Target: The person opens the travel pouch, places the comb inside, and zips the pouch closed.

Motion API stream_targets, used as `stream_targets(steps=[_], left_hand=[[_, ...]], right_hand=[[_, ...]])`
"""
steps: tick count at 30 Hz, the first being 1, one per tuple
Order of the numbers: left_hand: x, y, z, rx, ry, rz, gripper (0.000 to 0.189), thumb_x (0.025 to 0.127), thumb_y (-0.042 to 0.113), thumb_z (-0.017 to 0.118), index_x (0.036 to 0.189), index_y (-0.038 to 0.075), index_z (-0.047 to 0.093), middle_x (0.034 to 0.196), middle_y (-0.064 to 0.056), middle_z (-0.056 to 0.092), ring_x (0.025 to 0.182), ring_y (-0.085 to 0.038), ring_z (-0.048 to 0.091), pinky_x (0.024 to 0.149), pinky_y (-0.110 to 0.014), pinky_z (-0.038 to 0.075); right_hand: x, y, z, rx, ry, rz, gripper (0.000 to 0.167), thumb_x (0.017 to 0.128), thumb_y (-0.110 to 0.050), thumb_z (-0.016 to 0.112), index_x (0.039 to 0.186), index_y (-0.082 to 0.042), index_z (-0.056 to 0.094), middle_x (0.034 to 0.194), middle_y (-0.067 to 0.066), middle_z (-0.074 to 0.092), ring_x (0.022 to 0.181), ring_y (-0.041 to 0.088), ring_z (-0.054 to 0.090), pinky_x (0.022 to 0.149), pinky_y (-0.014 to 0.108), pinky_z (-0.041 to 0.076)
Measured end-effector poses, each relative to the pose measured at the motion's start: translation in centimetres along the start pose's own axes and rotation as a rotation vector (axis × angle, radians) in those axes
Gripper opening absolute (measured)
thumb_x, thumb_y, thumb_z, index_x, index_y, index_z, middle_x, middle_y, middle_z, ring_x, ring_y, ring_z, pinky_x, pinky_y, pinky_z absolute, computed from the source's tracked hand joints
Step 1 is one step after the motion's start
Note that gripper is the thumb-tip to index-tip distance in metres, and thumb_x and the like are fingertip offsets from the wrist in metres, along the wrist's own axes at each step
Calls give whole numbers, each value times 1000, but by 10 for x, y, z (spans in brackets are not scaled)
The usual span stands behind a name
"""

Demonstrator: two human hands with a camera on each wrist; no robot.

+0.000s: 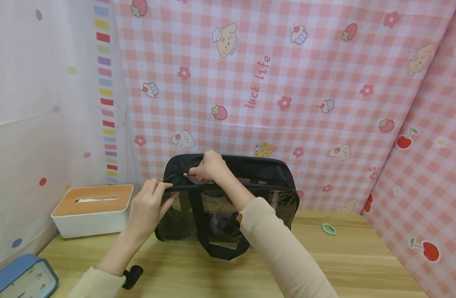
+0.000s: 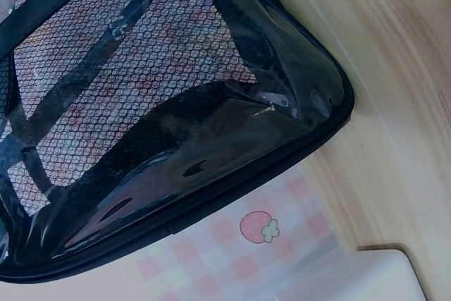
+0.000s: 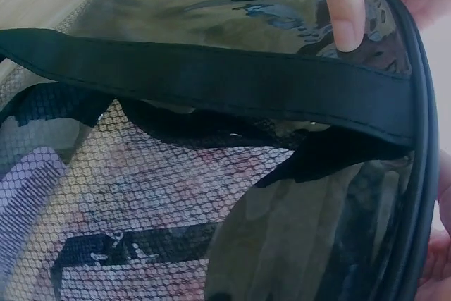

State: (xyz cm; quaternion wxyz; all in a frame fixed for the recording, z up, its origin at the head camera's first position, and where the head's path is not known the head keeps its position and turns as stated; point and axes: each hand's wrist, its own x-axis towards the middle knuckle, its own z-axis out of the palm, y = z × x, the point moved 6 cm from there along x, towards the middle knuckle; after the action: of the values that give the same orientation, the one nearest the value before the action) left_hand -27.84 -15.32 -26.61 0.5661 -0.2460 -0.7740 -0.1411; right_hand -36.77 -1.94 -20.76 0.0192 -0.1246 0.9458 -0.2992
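A black bag (image 1: 183, 223) with see-through panels and mesh stands upright on the table, its black strap handle (image 1: 222, 252) hanging over the front. My left hand (image 1: 147, 205) grips the top left edge, thumb on the front panel. At the top opening, my right hand (image 1: 211, 166) pinches the zipper pull (image 1: 185, 174) near the left end. The left wrist view gives the clear panel and mesh (image 2: 134, 68) of the bag, without the hand. A left thumb (image 3: 345, 19) presses the panel in the right wrist view. Something purple (image 3: 32, 181) shows through the mesh; its kind cannot be told.
To the left of the bag stands a white tissue box (image 1: 93, 223) with a wooden lid. A blue clock (image 1: 30, 275) is at the front left. A green ring (image 1: 328, 229) lies on the wooden table (image 1: 347, 265) at right. A checked curtain (image 1: 242, 74) hangs behind.
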Motion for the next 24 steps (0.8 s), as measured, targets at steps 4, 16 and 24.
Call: stream_targets(steps=[4,16,24], left_hand=[[0,0,0,-7,-14,-4,38,91,36,53,88,-1,62,76,-10,53,68,-23,51,53,-34,45],[-1,-2,-1,-2,-25,-27,34,88,33,59,89,-1,62,77,-10,53,69,-23,52,53,-34,46],[0,-1,0,-6,0,-15,29,81,26,69,90,-1,63,77,-11,54,68,-25,53,51,-34,46]], right_hand=[[1,3,1,16,-11,24,30,82,-28,67,61,-7,66,58,4,66,51,11,61,49,21,46],[4,22,3,243,-56,153,35,80,-20,66,49,-10,55,42,0,54,41,9,53,46,21,41],[4,35,-14,131,6,166,38,81,-26,67,49,-11,52,44,-2,54,42,10,54,46,22,45]])
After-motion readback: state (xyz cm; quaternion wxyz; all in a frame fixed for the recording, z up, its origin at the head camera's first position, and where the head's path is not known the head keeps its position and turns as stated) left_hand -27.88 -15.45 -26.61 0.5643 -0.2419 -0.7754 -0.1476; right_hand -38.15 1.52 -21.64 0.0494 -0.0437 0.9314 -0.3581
